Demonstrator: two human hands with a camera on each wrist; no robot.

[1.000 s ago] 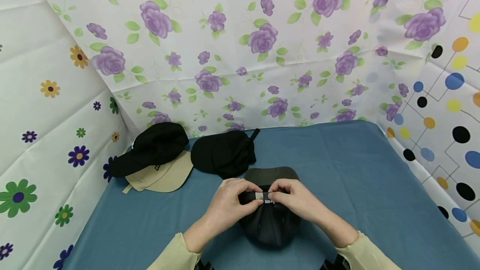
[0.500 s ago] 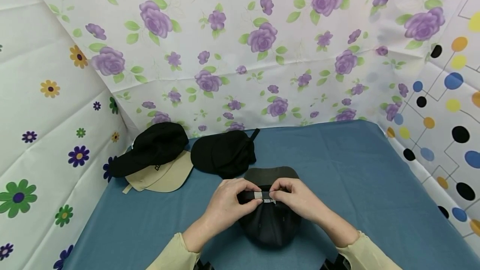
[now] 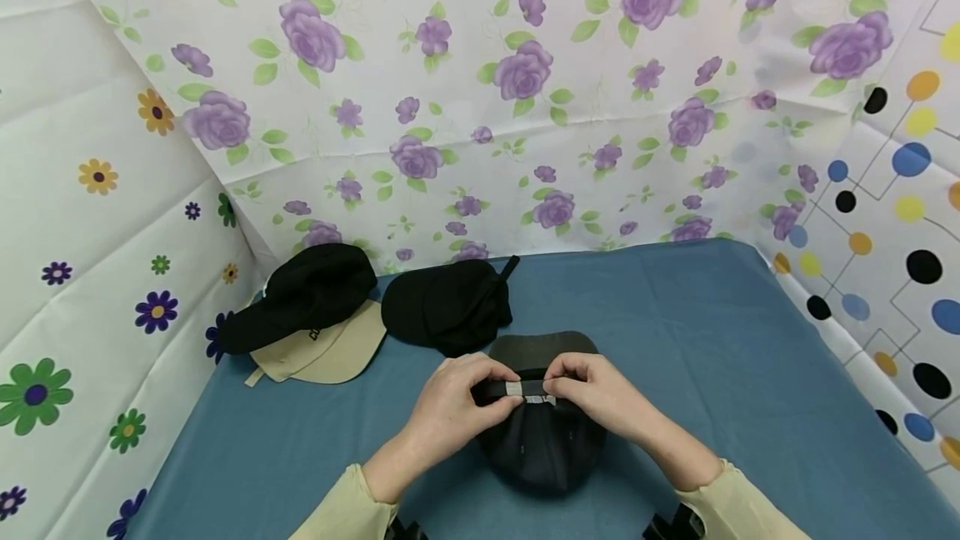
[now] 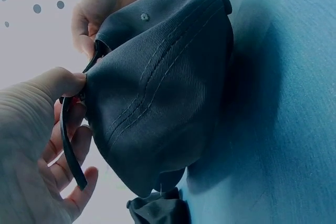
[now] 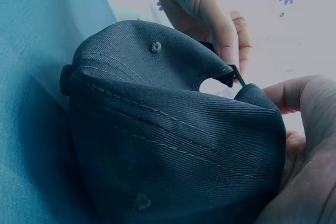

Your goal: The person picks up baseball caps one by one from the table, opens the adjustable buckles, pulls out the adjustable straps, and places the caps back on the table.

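Observation:
A dark grey baseball cap [image 3: 543,461] lies crown down on the blue cloth, its brim [image 3: 543,348] pointing away from me. Thumb and fingers of my left hand [image 3: 453,411] pinch the back strap beside a pale metallic-looking piece [image 3: 513,388]. On the other side, my right hand [image 3: 600,398] pinches the strap and the edge of the back opening. In the left wrist view, the loose strap end [image 4: 71,150] hangs across the left fingers. The right wrist view has the crown [image 5: 173,140] in front, partly hiding the right fingertips.
At the back left, a black cap [image 3: 315,294] lies over a beige cap [image 3: 348,348]. Another black cap [image 3: 442,307], its strap sticking up, sits just beyond the grey one. Flowered and dotted sheets [image 3: 480,140] enclose the cloth-covered table [image 3: 690,340].
My right hand has shifted slightly right and my left hand slightly left, so more of the strap shows between them. The other caps stay put.

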